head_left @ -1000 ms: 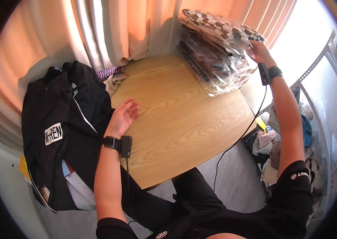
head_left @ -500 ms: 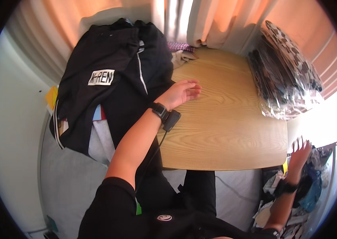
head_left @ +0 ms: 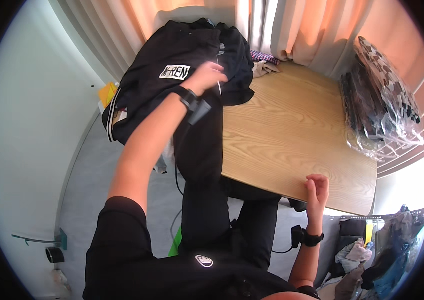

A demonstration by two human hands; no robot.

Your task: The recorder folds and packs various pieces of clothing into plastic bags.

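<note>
A pair of black trousers with a white printed patch and striped side lies heaped at the table's left, one leg hanging over the front edge. Just above its upper part hovers my left hand, somewhat blurred, its fingers loosely apart. Whether they touch the cloth is hard to see. My right hand is over the table's near edge, fingers loosely curled, thumb apart, nothing in it. Each wrist wears a black strap with a small black device.
The wooden table holds a stack of plastic-wrapped folded garments at right. Beige and checked cloth lies at the back by the curtains. Bagged clothes pile up at lower right. A white wall rises at left.
My left hand has gone from the tabletop leftward over the black trousers. My right hand has come in from beyond the table's right side to its front edge. The view has shifted.
</note>
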